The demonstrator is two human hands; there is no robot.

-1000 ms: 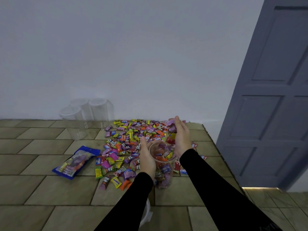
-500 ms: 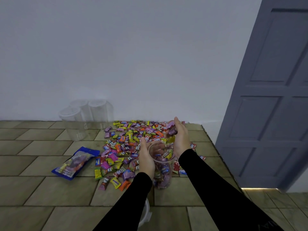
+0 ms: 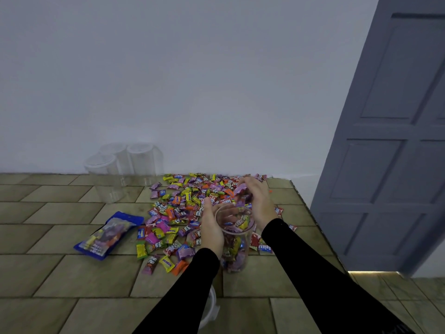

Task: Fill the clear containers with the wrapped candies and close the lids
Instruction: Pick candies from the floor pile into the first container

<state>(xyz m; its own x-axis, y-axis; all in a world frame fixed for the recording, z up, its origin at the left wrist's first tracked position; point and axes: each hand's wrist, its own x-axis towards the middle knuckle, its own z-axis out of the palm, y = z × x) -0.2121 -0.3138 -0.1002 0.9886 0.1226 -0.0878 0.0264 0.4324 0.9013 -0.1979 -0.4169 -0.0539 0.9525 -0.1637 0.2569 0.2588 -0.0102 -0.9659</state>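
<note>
The left hand [image 3: 212,227] wraps its grip round the side of the clear container [image 3: 234,239] standing on the tiled worktop [image 3: 72,273] – it is partly full of candies. The right hand [image 3: 258,201] cups a bunch of purple wrapped candies [image 3: 243,192] just above the container's open mouth. The loose candy pile [image 3: 185,208] spreads behind – three empty containers [image 3: 120,167] stand by the wall, a blue bag [image 3: 107,235] lies left

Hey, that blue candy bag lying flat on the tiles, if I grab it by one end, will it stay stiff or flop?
The blue candy bag would probably flop: it looks like thin film, lying slumped and creased. The candies showing through its clear window would likely slide toward the low end. It seems only partly full, so probably light.
</note>
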